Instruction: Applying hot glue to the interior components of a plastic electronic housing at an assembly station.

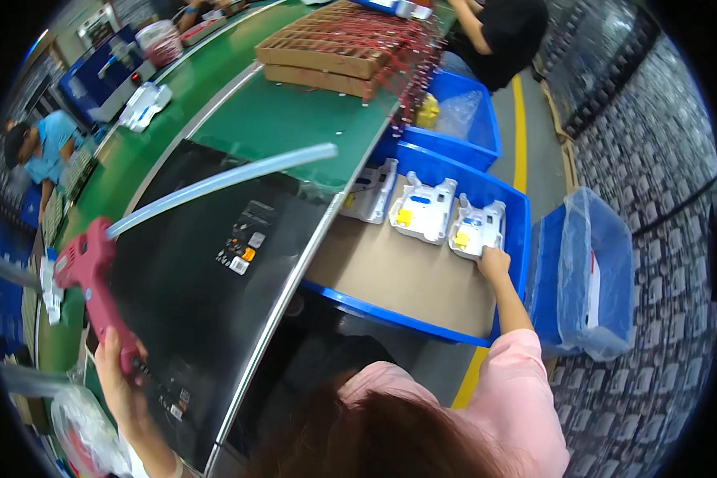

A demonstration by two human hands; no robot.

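Note:
My left hand [118,368] is closed round the handle of a dark pink hot glue gun [94,275], held over the left part of the bench. A long translucent glue stick [223,186] sticks out of the gun and slants up to the right. My right hand [495,263] reaches into a blue bin [358,309] and grips the near end of a white plastic housing [480,225] with a yellow part on it. Beside it lie a second white housing [424,209] and a third one [372,191], partly hidden by the bench edge. Brown cardboard [406,275] lines the bin.
A black mat [191,319] covers the near bench. Cardboard trays [319,60] with red wires stand farther along. Another blue bin [478,119] and a bag-lined blue bin [554,279] stand to the right. A co-worker [52,147] sits across the line; another person [502,36] stands beyond.

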